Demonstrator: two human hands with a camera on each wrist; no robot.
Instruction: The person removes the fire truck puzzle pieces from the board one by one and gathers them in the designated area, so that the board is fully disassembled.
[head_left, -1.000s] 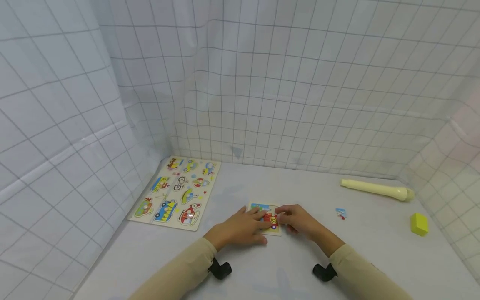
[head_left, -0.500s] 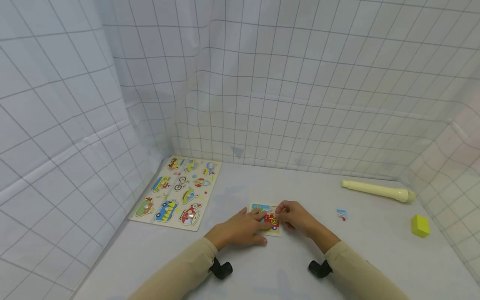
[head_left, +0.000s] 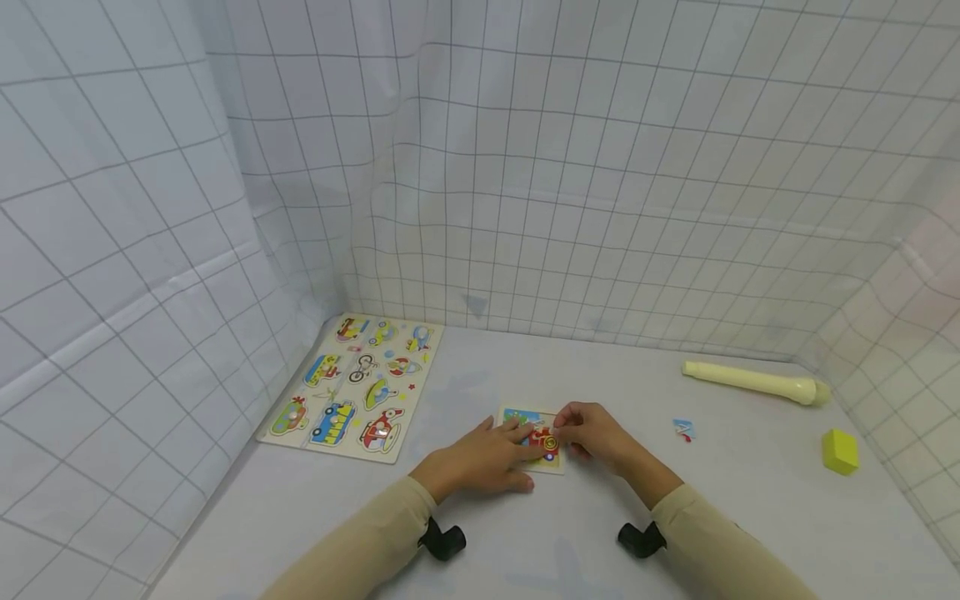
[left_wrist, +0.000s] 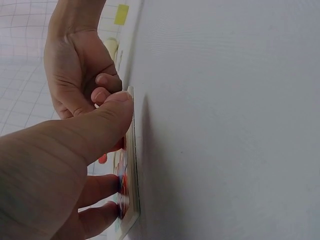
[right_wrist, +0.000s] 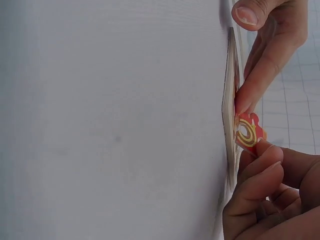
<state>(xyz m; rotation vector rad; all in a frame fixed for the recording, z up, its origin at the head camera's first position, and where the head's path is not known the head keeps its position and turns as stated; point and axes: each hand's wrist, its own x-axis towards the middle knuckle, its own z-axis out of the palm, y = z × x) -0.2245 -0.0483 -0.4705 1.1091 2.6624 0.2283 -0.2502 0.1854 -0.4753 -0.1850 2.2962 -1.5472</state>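
A small wooden jigsaw board [head_left: 553, 467] with a colourful picture lies on the table in front of me. My left hand [head_left: 486, 457] rests flat across its left part, fingers fairly straight and fingertips on the picture. In the left wrist view the thumb lies at the near edge of the board [left_wrist: 131, 165]. Thumb and finger of my right hand [head_left: 600, 437] pinch a red jigsaw piece [right_wrist: 248, 132] with a yellow spiral. That piece stands tilted up from the board's surface in the right wrist view, its lower edge right at the board. Left fingers hide much of the picture.
A large peg puzzle [head_left: 348, 387] with vehicle shapes lies at the left. Right of my hands lies a loose blue-and-white jigsaw piece [head_left: 683, 428]. Farther right are a pale yellow microphone-shaped stick [head_left: 753, 381] and a yellow block [head_left: 840, 452]. Gridded white curtains enclose the table.
The right fingers have drawn closer together at the red piece and shifted slightly. My left hand has stayed in place on the board.
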